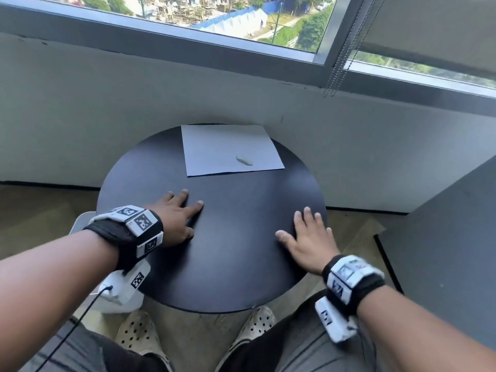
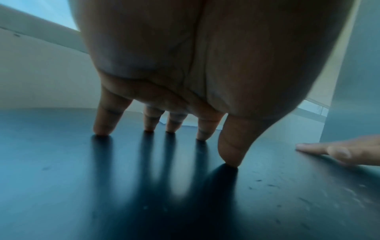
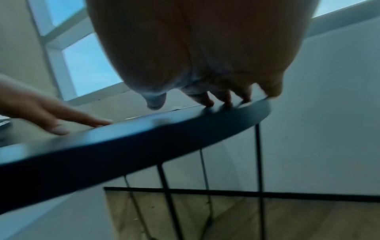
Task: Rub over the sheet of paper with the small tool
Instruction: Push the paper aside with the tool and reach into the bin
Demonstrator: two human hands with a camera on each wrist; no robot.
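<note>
A white sheet of paper (image 1: 228, 149) lies flat at the far side of the round black table (image 1: 230, 259). On the sheet's right part lies a small pale tool (image 1: 244, 160), free of either hand. My left hand (image 1: 175, 214) rests on the table's left part with straight spread fingers, well short of the paper. My right hand (image 1: 306, 237) lies flat near the table's right rim, fingers straight and spread. In the left wrist view my left hand (image 2: 164, 134) touches the table with its fingertips. In the right wrist view my right hand (image 3: 218, 102) touches the table's rim.
A white wall (image 1: 134, 116) under a window (image 1: 241, 17) stands just behind the table. A grey cabinet side (image 1: 442, 251) rises at the right. A blind chain (image 1: 335, 73) hangs by the window frame. My knees and shoes (image 1: 139, 334) sit under the table's near edge.
</note>
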